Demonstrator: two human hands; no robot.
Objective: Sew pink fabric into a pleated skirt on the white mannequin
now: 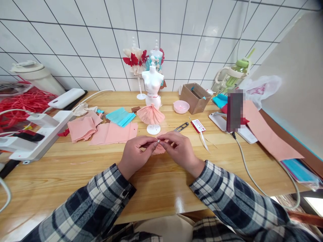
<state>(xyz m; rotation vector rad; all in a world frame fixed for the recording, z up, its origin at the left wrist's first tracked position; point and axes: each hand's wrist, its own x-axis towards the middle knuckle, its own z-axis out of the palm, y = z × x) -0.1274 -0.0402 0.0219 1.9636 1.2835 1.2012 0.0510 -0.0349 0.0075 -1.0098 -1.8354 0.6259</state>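
My left hand [137, 151] and my right hand [181, 149] meet just in front of a small white dress-form mannequin [152, 79]. Both are closed, pinching the gathered top of a pleated pink crepe paper piece [159, 150] whose lower part hangs below the fingers. A tiny pale spot shows between the fingertips, too small to name. The mannequin stands upright on a round base and wears a pleated pink skirt [150, 115], with a red line around its waist. Thread snips [182, 126] lie just beyond my right hand.
Folded pink sheets [116, 132] and blue sheets [121, 117] lie left of the mannequin. Behind it stand decorated mannequins. To the right are a pink bowl [181, 107], a cardboard box [195, 97], a needle packet [198, 126] and a phone [234, 111]. A power strip [42, 141] sits left.
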